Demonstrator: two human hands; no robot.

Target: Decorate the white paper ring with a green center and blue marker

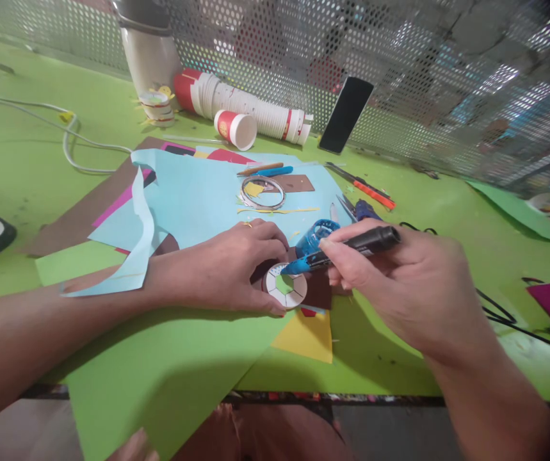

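Note:
My left hand (255,266) is closed around a small white round piece (296,291) with a green centre and black lines drawn outward, held between thumb and fingers. My right hand (390,269) grips a marker (323,257) with a black end and a blue front part. Its tip touches or nearly touches the disc near the upper edge of the green centre; blue dots show there. Just behind the tip stands a transparent blue cup-like thing (314,238). A curled strip of light blue paper (143,218) lies over my left forearm.
Paper sheets, including a light blue one (198,192), cover the middle. Behind lie a stack of paper cups (246,105), a single cup (226,125) and a leaning phone (346,115). An orange-black cutter (371,192) and scissors (351,208) lie right. Cables (68,144) run left.

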